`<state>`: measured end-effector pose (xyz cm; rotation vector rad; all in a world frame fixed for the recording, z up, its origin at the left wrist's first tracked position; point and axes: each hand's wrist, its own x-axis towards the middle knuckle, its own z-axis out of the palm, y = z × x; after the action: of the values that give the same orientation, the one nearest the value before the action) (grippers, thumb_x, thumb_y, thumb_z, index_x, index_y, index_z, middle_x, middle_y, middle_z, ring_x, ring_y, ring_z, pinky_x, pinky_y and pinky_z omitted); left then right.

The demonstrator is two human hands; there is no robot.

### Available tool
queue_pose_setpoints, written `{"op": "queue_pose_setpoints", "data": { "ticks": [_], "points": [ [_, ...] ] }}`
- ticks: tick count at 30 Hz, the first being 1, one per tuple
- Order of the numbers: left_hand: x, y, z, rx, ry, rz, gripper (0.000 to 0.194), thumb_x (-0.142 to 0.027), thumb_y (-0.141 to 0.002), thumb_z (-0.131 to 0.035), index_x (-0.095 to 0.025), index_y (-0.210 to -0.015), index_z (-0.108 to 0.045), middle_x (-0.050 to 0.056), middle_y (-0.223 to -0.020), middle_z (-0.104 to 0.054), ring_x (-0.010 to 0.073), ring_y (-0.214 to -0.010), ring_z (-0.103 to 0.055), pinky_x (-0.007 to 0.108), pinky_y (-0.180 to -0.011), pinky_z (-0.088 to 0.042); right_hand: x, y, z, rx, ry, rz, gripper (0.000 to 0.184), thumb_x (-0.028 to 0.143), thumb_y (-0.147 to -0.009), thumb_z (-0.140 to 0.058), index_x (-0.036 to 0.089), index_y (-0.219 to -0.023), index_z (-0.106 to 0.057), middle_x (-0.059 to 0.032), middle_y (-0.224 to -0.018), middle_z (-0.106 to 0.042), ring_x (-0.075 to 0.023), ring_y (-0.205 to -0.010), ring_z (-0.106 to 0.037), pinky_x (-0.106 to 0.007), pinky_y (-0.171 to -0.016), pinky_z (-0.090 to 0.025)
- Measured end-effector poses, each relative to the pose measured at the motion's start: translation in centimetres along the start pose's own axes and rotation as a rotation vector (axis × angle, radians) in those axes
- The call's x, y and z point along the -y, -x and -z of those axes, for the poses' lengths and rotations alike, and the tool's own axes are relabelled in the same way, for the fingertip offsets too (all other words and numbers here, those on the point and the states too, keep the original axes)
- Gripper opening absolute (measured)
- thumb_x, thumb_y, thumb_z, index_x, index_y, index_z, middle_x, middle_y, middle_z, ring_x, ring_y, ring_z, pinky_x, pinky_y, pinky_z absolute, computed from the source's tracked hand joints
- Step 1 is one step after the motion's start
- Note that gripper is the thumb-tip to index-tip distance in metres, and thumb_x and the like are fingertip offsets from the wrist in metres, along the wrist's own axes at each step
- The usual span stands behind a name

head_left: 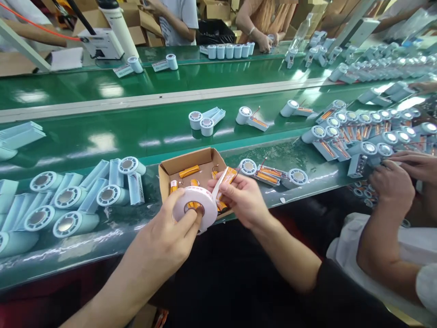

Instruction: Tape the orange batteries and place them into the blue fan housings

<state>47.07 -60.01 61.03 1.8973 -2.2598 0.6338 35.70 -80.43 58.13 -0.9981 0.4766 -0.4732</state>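
Note:
My left hand [174, 223] grips a roll of white tape [208, 207], with fingers in its core. A strip of the tape runs from the roll to an orange battery [228, 176], which my right hand [247, 198] pinches between thumb and fingers. Both hands are over the near side of a cardboard box [165, 175]. Inside the box lie several more orange batteries [189, 171], some with thin wires. Just right of the box, a light-blue housing [248, 167] with an orange battery in its handle rests on the bench.
Several light-blue housings [70, 197] are grouped at the left. Many more with batteries [367, 119] crowd the right, near a co-worker's hands [392, 182]. A green conveyor [129, 116] runs behind the bench, with other people across it.

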Motion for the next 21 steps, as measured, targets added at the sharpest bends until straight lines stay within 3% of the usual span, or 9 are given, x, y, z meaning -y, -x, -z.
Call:
{"op": "queue_pose_setpoints", "data": {
  "ticks": [3, 5, 7, 10, 13, 16, 18, 21],
  "points": [
    [-0.8, 0.2, -0.7, 0.026, 0.168, -0.129, 0.03, 0.0, -0.095, -0.057, -0.014, -0.112, -0.077, 0.008, -0.105, -0.076, 0.037, -0.135, -0.067, 0.043, -0.104, -0.066, 4.5, -2.8, 1.9, -0.186, 0.043, 0.401, 0.042, 0.053, -0.08, -0.091, 0.024, -0.105, -0.074, -0.0033, -0.107, -0.082, -0.0209, -0.103, -0.081, -0.032, -0.088, -0.068],
    [0.6, 0.5, -1.0, 0.072, 0.26, -0.084, 0.03, -0.007, -0.095, -0.064, -0.017, -0.119, -0.077, 0.009, -0.111, -0.078, 0.0361, -0.141, -0.062, 0.044, -0.109, -0.064, 7.5, -4.5, 3.4, -0.301, 0.108, 0.563, 0.043, 0.055, -0.089, -0.083, 0.027, -0.12, -0.071, -0.0025, -0.117, -0.08, -0.0204, -0.115, -0.079, -0.031, -0.092, -0.067],
    [3.6, 0.6, -1.5, 0.134, 0.342, 0.035, 0.032, -0.022, -0.095, -0.073, -0.021, -0.126, -0.077, 0.011, -0.115, -0.08, 0.0378, -0.144, -0.06, 0.047, -0.108, -0.063, 8.7, -4.9, 4.5, -0.289, 0.211, 0.504, 0.058, 0.058, -0.089, -0.082, 0.03, -0.136, -0.065, -0.004, -0.118, -0.079, -0.0237, -0.115, -0.079, -0.034, -0.089, -0.069],
    [9.2, -1.1, -2.7, 0.278, 0.589, 0.157, 0.033, -0.05, -0.095, -0.073, -0.028, -0.117, -0.082, 0.008, -0.118, -0.083, 0.0337, -0.127, -0.071, 0.041, -0.099, -0.065, 7.2, -3.8, 5.2, -0.214, 0.242, 0.329, 0.078, 0.062, -0.074, -0.093, 0.03, -0.138, -0.061, -0.0042, -0.103, -0.081, -0.0274, -0.095, -0.083, -0.038, -0.077, -0.07],
    [13.0, -6.1, -5.3, 0.331, 0.693, 0.354, 0.043, -0.057, -0.102, -0.053, -0.028, -0.108, -0.084, 0.005, -0.113, -0.084, 0.0252, -0.104, -0.078, 0.035, -0.092, -0.063, 5.4, -3.0, 5.9, -0.227, 0.137, 0.307, 0.078, 0.062, -0.068, -0.098, 0.029, -0.128, -0.062, -0.0025, -0.096, -0.082, -0.0254, -0.082, -0.084, -0.034, -0.066, -0.069],
    [14.1, -13.8, -9.4, 0.261, 0.448, 0.516, 0.047, -0.052, -0.103, -0.05, -0.023, -0.126, -0.078, 0.01, -0.132, -0.079, 0.0302, -0.121, -0.07, 0.043, -0.107, -0.055, 5.5, -3.4, 6.7, -0.226, 0.115, 0.31, 0.073, 0.056, -0.068, -0.099, 0.028, -0.124, -0.062, -0.0023, -0.096, -0.083, -0.0239, -0.08, -0.083, -0.033, -0.065, -0.068],
    [13.9, -19.0, -12.4, 0.308, 0.222, 0.515, 0.05, -0.051, -0.101, -0.056, -0.02, -0.137, -0.071, 0.016, -0.146, -0.071, 0.0376, -0.136, -0.059, 0.053, -0.113, -0.047, 6.1, -3.8, 7.2, -0.226, 0.138, 0.31, 0.075, 0.053, -0.067, -0.101, 0.028, -0.126, -0.062, -0.0023, -0.094, -0.084, -0.0243, -0.077, -0.083, -0.036, -0.067, -0.069],
    [13.8, -24.4, -16.0, 0.423, 0.05, 0.42, 0.041, -0.044, -0.099, -0.063, -0.019, -0.131, -0.072, 0.02, -0.143, -0.07, 0.0421, -0.139, -0.053, 0.058, -0.113, -0.04, 7.1, -3.8, 8.2, -0.257, 0.175, 0.327, 0.077, 0.05, -0.064, -0.102, 0.027, -0.126, -0.064, -0.0034, -0.09, -0.085, -0.0266, -0.073, -0.082, -0.04, -0.067, -0.07]
  ]
}}
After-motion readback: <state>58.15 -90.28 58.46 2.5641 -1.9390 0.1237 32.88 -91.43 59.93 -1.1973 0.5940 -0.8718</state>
